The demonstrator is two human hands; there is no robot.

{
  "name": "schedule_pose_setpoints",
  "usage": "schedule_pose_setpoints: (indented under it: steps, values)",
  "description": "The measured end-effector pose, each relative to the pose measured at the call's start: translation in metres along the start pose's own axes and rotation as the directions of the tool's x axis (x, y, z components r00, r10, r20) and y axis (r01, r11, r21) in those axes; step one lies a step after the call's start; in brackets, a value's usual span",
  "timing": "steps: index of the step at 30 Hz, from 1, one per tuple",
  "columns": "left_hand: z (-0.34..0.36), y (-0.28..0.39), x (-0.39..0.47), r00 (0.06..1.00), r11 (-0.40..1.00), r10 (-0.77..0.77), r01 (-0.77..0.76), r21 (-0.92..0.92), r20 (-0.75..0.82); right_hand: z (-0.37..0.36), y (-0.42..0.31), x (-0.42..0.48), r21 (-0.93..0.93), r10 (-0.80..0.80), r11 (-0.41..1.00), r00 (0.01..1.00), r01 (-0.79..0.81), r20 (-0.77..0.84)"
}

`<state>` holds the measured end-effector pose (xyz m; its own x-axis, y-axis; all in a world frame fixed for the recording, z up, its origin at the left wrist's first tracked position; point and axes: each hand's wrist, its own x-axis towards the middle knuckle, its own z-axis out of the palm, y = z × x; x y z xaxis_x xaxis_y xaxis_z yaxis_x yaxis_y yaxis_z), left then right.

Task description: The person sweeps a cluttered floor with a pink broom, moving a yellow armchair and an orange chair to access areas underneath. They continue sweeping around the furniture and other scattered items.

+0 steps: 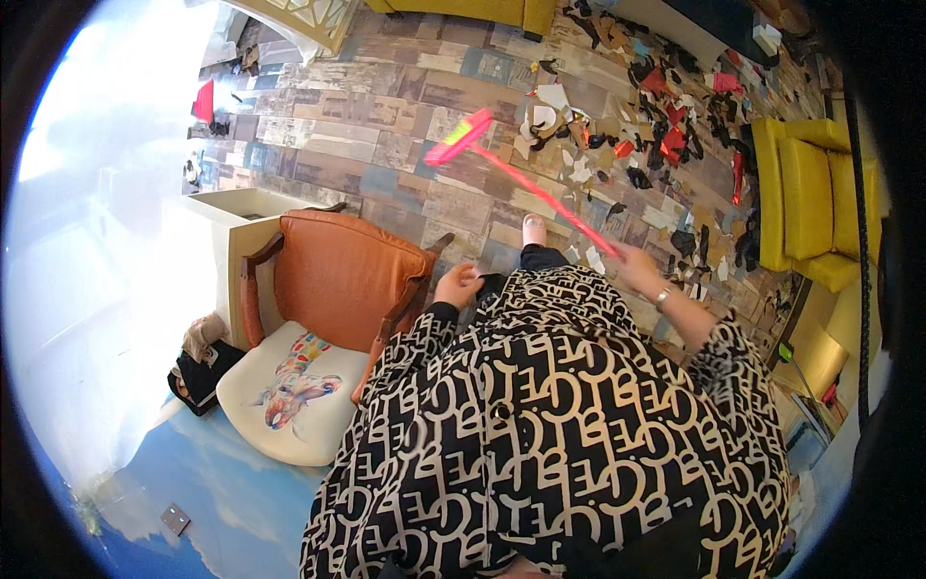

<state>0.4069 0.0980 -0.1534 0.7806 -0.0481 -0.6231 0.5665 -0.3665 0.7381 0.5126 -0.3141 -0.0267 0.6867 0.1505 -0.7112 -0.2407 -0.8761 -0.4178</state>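
Observation:
My right hand [639, 269] grips the end of a red broom handle [553, 203]. Its pink-red broom head [459, 137], with a yellow-green patch, is over the wood-look floor, ahead of my foot. At the front of my patterned shirt, my left hand [457, 285] has its fingers curled beside something black [492, 284]; whether it holds anything is unclear. Scraps of torn cardboard and paper [542, 119] lie to the right of the broom head, among red and black pieces [673, 141].
An orange leather armchair [340, 264] with a giraffe-printed seat cushion [296, 398] stands at my left, against a cream cabinet [249, 210]. Yellow sofas [806, 195] are at the right and the far side. A pink-red dustpan-like object [205, 102] lies by the white curtain [108, 217].

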Motion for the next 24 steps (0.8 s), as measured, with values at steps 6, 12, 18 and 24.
schedule_pose_setpoints:
  steps: [6, 12, 18, 24]
  values:
    - [0.014, 0.263, -0.018, 0.736, 0.701, 0.647, -0.677, 0.224, 0.201, 0.044, -0.124, 0.068, 0.836, -0.351, 0.548, 0.916, 0.035, 0.192]
    - [0.0, 0.283, 0.002, 0.699, 0.63, 0.712, -0.677, 0.38, 0.066, 0.078, -0.177, 0.14, 0.914, -0.535, -0.313, 0.843, -0.259, 0.056]
    - [0.02, 0.294, 0.02, 0.666, 0.546, 0.717, -0.721, 0.426, 0.206, 0.072, -0.174, 0.175, 0.855, -0.651, 0.236, 0.728, 0.461, -0.213]
    - [0.041, 0.352, 0.002, 0.681, 0.641, 0.708, -0.731, 0.236, 0.185, 0.015, -0.134, 0.139, 0.165, -0.617, 0.708, 0.716, 0.686, -0.327]
